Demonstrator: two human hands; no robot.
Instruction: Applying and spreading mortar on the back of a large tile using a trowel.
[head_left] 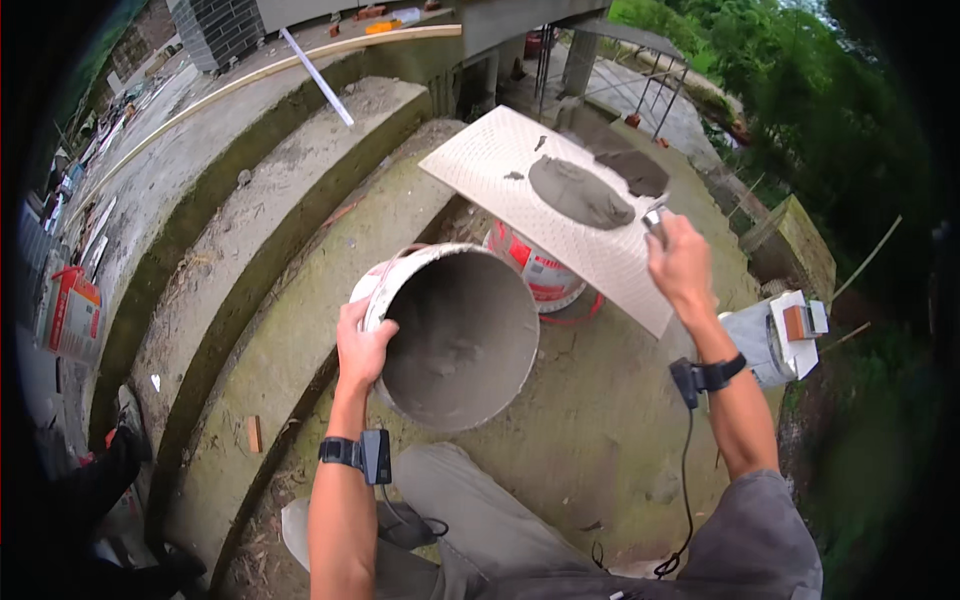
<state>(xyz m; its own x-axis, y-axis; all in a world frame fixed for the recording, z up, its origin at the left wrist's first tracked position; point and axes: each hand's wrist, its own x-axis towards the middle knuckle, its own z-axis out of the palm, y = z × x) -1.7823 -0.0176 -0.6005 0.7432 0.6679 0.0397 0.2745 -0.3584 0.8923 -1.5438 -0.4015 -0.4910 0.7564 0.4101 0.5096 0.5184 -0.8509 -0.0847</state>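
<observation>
My left hand (362, 345) grips the rim of a white bucket (531, 375), thumb inside and fingers outside. The bucket is tilted toward me, and grey mortar (455, 350) coats its inside. My right hand (682, 265) is closed round the handle of a trowel (640, 180), whose grey blade lies over the far edge of a pale textured tile (480, 150). An oval patch of mortar (580, 192) is on the tile, with small smears beside it. Beneath the tile stands a red and white bucket (540, 268), partly hidden.
Curved concrete steps (330, 215) rise on the left, with a small wood piece (254, 434) on one. A grey bucket (755, 335) with a white board on top stands at the right. A long wooden strip (270, 80) lies at the back. Another person's shoe (130, 415) shows at the left.
</observation>
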